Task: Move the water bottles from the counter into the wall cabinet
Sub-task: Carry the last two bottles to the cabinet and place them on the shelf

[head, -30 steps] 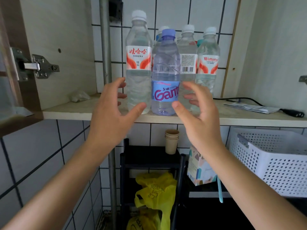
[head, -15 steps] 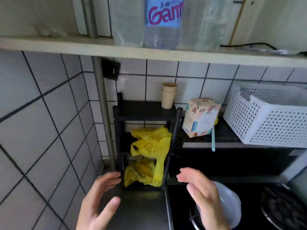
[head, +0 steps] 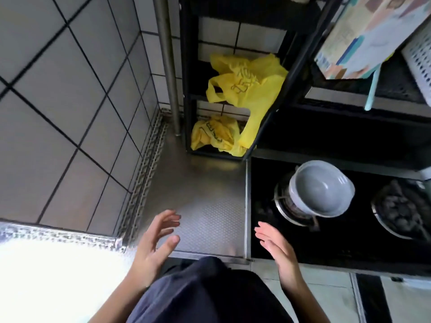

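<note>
No water bottle and no wall cabinet shows in the head view now. My left hand [head: 155, 243] hovers over the front of the steel counter [head: 198, 190] with fingers spread and loosely bent, holding nothing. My right hand [head: 275, 248] hangs over the counter's right edge, by the black stove, palm turned inward, fingers straight, holding nothing. The two palms face each other about a bottle's width apart.
A black rack [head: 186, 94] with yellow plastic bags [head: 242, 89] stands at the counter's back. A grey bowl [head: 321, 187] sits on the left burner of the black stove [head: 349, 241]. A metal pipe [head: 166, 54] runs down the tiled wall. A printed carton [head: 363, 38] sits upper right.
My view has dropped from the cabinet shelf with its bottles down to the counter. Both hands left the bottles and came down, now hovering over the counter's front.
</note>
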Demonstrator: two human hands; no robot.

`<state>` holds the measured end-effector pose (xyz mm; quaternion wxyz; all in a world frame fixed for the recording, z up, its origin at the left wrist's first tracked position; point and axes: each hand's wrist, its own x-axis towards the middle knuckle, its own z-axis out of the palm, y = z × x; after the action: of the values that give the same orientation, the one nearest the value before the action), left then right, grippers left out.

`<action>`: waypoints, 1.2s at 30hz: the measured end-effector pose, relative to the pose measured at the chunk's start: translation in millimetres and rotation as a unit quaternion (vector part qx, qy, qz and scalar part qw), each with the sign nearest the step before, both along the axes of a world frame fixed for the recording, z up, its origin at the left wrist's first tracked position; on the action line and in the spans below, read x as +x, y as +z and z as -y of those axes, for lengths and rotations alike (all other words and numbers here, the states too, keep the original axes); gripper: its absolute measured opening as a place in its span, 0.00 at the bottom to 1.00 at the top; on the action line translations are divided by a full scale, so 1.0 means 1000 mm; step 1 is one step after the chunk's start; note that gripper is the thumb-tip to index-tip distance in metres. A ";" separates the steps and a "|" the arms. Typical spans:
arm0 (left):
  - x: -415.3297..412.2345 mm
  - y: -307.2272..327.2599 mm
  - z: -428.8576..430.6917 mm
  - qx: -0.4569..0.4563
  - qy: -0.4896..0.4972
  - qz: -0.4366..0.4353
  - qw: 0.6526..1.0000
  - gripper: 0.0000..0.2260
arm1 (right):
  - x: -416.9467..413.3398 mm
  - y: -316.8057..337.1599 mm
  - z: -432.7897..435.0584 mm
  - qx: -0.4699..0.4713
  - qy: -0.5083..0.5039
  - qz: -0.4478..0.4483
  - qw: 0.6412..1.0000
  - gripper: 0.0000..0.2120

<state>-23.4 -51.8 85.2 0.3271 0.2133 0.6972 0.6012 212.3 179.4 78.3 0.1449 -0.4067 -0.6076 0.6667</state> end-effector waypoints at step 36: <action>0.326 0.006 0.120 -0.039 0.627 -0.023 0.777 0.24 | -0.065 -0.016 0.074 -0.080 0.554 -0.014 0.829 0.23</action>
<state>302.1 -171.9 91.5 -0.1305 -0.2704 0.7067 0.6407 147.4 105.5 62.7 -0.2734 -0.0028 -0.6732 0.6870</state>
